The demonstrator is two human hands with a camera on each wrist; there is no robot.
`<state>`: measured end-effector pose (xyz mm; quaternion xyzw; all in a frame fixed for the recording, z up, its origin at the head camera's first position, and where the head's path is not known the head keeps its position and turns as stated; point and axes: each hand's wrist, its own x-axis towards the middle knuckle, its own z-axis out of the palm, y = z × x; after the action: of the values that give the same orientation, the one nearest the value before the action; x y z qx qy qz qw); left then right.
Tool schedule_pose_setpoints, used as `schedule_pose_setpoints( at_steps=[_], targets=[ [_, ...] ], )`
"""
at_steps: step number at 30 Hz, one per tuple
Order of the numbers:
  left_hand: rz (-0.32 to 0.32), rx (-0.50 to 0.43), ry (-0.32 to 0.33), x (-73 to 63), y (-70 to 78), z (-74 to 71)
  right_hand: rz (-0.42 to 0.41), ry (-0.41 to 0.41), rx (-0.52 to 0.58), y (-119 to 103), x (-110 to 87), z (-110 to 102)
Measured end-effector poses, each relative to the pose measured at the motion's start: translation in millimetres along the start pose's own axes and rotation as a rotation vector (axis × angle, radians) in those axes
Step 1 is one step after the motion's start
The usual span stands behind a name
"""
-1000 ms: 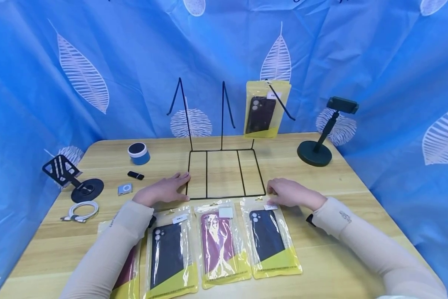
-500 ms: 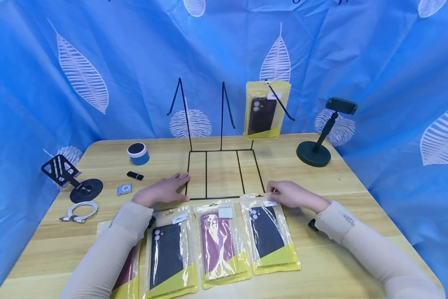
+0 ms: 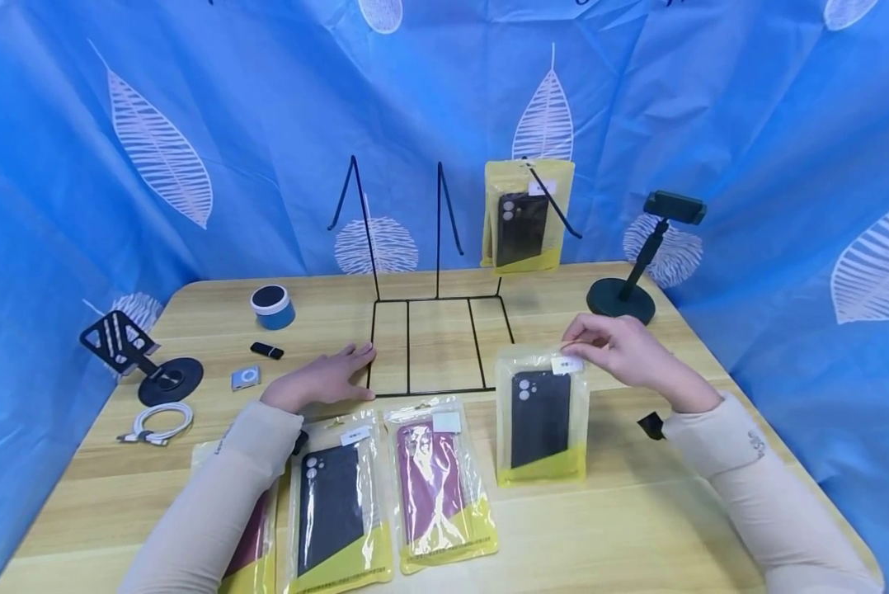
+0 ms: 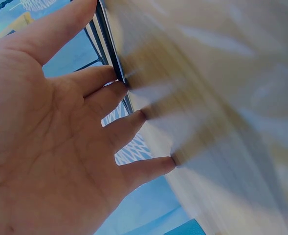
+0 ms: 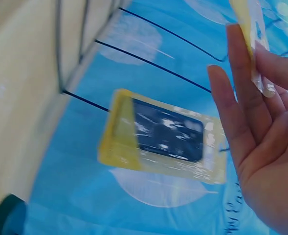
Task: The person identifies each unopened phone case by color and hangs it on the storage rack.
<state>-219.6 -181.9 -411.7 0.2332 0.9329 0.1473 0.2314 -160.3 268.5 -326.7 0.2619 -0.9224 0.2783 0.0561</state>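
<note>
Between thumb and fingers, my right hand pinches the top corner of a bagged dark phone case, which hangs upright above the table. In the right wrist view the held bag's edge shows between thumb and fingers. My left hand rests on the table with fingers spread, touching the left side of the black wire rack; the left wrist view shows the fingertips at the wire. Another bagged dark case hangs on the rack's right hook. A bagged pink case and a bagged black case lie in front.
Under the left sleeve lies another bagged case, partly hidden. At left are a black stand, white cable, small blue player, black stick and blue jar. A dark green stand stands back right.
My right hand has lifted the rightmost bagged dark case off the table and moved it up and to the right. The left hand stays at the rack.
</note>
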Motion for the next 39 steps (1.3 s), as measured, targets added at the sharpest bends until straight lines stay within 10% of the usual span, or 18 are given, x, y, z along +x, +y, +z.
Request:
schedule_pose_setpoints(
  at_steps=[18, 39],
  targets=[
    [-0.005, -0.012, 0.000, -3.8, 3.1, -1.5, -0.217, 0.638, 0.225, -18.5, 32.8, -39.5],
    [-0.009, -0.009, 0.012, -2.2, 2.3, -0.1, -0.188, 0.676, 0.233, -17.4, 56.2, -43.9]
  ],
)
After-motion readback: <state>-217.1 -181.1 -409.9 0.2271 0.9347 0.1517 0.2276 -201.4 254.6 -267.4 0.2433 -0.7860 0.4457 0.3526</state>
